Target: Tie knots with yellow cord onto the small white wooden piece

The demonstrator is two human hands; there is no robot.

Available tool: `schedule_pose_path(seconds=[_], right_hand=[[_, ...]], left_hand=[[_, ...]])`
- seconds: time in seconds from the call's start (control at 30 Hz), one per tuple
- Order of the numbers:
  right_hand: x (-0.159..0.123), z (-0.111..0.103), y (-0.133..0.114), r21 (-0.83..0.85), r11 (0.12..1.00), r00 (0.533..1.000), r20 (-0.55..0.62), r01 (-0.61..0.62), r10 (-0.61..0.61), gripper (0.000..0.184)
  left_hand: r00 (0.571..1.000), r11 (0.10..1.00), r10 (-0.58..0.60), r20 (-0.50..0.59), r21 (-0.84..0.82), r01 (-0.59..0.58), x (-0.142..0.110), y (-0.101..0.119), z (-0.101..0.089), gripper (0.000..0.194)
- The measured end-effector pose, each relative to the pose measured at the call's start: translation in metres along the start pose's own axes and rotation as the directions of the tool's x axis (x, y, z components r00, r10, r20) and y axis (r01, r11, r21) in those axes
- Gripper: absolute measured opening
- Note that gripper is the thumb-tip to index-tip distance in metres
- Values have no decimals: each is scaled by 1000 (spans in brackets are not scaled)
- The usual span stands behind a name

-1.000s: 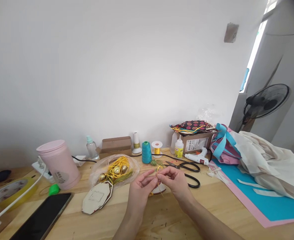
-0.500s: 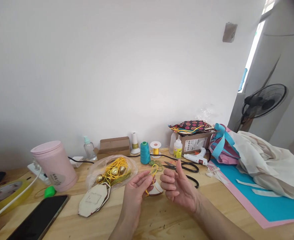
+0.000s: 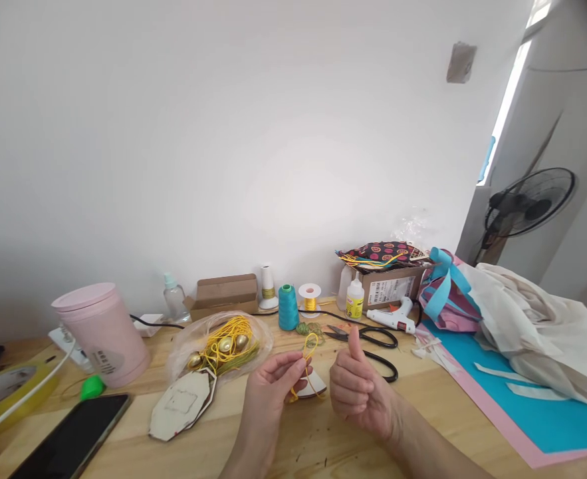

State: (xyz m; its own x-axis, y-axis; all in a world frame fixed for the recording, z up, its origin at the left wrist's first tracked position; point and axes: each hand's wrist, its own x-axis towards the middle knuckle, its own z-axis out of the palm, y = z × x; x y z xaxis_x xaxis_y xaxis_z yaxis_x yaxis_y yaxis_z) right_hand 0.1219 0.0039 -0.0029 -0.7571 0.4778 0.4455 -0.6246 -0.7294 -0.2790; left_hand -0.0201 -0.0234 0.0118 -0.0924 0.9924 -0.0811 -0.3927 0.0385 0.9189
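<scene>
Between the thumb and fingertips of my left hand (image 3: 278, 392) is a thin yellow cord (image 3: 312, 342). A small loop of it stands up above the pinch and loose strands hang below. Just right of it is my right hand (image 3: 360, 386), its fingers curled into the palm and its thumb pointing up, with nothing visible in it. Behind the cord, a white flat piece (image 3: 316, 386) lies on the table, partly hidden by my left hand. Black-handled scissors (image 3: 377, 338) lie beyond my right hand, which covers a little of them.
At left stand a pink cup (image 3: 104, 339) and a phone (image 3: 74, 436). A plastic bag (image 3: 178, 349) holds yellow cord and gold bells beside white octagonal pieces (image 3: 178, 406). Behind are a teal thread cone (image 3: 288, 309), glue bottle (image 3: 355, 298) and glue gun (image 3: 393, 317); fabric (image 3: 537, 319) lies right.
My right hand has lowered slightly and its fingers have curled closer together. The yellow loop in my left hand stands more upright. The view has shifted a little.
</scene>
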Motion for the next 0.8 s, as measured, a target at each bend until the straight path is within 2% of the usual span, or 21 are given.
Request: schedule_pose_path(seconds=[0.07,0.2,0.4,0.5,0.57,0.67,0.8], right_hand=[[0,-3,0,16,1000,998,63,-7,6,64],[1,-3,0,15,999,997,73,-32,31,68],[2,-1,0,-25,994,994,18,-105,105,67],[1,3,2,-138,982,988,-97,-129,117,65],[1,8,4,-238,965,977,-203,-110,62,62],[5,15,7,-388,922,936,-331,-23,-116,55],[11,16,11,-613,790,802,-480,-17,-356,37]], left_hand=[[1000,1000,-8,-4,-7,8,0,0,0,16],[999,1000,-26,-19,8,26,0,0,-1,16],[997,999,-37,-73,12,38,-2,4,2,21],[994,998,-48,-94,-30,46,-2,5,5,21],[994,992,-81,-74,-103,73,-3,6,5,22],[988,955,-152,4,-257,147,-4,7,4,23],[977,910,-205,61,-356,213,-5,6,1,20]])
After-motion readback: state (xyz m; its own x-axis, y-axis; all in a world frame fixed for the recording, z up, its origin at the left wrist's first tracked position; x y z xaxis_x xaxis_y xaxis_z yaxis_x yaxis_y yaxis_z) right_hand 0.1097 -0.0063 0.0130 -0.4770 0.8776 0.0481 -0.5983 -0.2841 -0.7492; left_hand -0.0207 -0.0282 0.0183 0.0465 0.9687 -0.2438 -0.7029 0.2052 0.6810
